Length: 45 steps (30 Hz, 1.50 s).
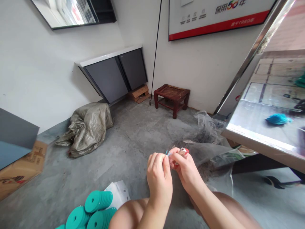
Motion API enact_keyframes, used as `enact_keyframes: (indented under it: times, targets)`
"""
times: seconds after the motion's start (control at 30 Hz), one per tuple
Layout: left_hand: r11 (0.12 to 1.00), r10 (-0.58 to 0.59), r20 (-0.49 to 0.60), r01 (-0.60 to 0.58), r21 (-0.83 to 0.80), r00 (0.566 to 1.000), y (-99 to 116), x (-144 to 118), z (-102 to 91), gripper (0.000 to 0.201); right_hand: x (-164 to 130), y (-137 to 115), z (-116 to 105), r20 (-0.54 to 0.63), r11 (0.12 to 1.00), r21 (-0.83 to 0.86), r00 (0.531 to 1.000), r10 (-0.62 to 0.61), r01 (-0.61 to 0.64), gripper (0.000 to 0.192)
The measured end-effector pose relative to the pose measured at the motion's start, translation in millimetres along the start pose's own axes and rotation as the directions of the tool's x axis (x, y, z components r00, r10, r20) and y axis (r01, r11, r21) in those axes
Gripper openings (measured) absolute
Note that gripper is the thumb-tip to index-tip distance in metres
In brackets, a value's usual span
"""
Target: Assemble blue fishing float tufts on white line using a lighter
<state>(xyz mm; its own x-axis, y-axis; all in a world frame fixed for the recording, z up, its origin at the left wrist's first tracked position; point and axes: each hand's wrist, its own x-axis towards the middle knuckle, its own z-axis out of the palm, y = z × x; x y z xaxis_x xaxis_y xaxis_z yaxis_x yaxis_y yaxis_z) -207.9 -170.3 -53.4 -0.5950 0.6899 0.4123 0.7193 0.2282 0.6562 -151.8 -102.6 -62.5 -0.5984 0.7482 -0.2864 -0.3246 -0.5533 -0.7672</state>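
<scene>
My left hand (159, 174) is closed in a pinch, and the tip of a thin blue-green strand (166, 152) sticks up at its fingertips. Close against it, my right hand (187, 170) has its fingers curled around a small red-and-white object (184, 150) whose kind I cannot make out. Something pale and tiny shows between the two sets of fingertips, too small to name. Both hands are held above my knees, with their fingertips nearly touching. My fingers hide most of what they hold.
Stacked teal foam discs (96, 201) lie at the lower left. A grey sack (91, 127) and a low wooden stool (172, 93) stand on the floor. Clear plastic bags (212, 156) are by my right side. A table (252, 136) bearing a blue bundle (278, 119) is at right.
</scene>
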Motion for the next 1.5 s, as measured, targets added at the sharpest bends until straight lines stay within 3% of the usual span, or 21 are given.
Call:
enact_keyframes:
  times: [0.13, 0.23, 0.47, 0.67, 0.93, 1.07, 1.23, 1.37, 1.5]
  targets:
    - [0.988, 0.111, 0.036, -0.114, 0.108, 0.993, 0.3, -3.0, 2.1, 0.029, 0.6, 2.5, -1.5, -0.048, 0.993, 0.100, 0.996, 0.071, -0.066, 0.012]
    - [0.987, 0.124, 0.048, -0.128, 0.093, 0.991, -0.3, -3.7, 2.6, 0.028, 1.1, 3.1, -1.1, -0.076, 0.988, 0.121, 0.991, 0.108, -0.099, 0.012]
    - [0.996, 0.093, 0.002, -0.093, 0.010, 0.996, 1.0, -2.1, 0.5, 0.027, 5.4, 4.0, -3.6, -0.131, 1.000, 0.012, 0.991, 0.006, -0.004, 0.018]
    - [0.978, -0.116, -0.008, 0.113, -0.173, 0.993, -4.0, 2.7, -1.3, 0.025, 4.1, 0.8, -5.3, -0.026, 0.988, 0.123, 0.995, 0.097, -0.093, 0.015]
    - [0.952, -0.219, -0.004, 0.213, -0.218, 0.976, -3.7, 3.5, -2.1, 0.028, 2.0, 5.3, -2.4, 0.019, 0.997, 0.058, 0.999, 0.051, -0.052, 0.017]
    - [0.935, -0.259, 0.015, 0.254, -0.249, 0.966, -6.1, 4.1, -6.3, 0.030, 4.4, 1.7, -5.7, 0.038, 0.997, 0.051, 0.998, 0.049, -0.051, 0.028]
    - [0.901, -0.316, 0.045, 0.315, -0.297, 0.948, -9.5, 5.3, -12.8, 0.032, 6.9, 7.8, -10.8, 0.119, 0.975, -0.159, 0.978, 0.173, -0.153, 0.050]
    - [0.888, -0.337, 0.058, 0.337, -0.314, 0.940, -10.3, 6.3, -13.6, 0.032, 4.8, 21.3, -10.6, 0.170, 0.941, -0.337, 0.983, 0.071, -0.010, 0.055]
    - [0.885, -0.341, 0.073, 0.347, -0.310, 0.937, -9.9, 6.1, -13.1, 0.033, 4.4, 28.6, -8.8, 0.167, 0.941, -0.335, 0.986, 0.009, 0.048, 0.056]
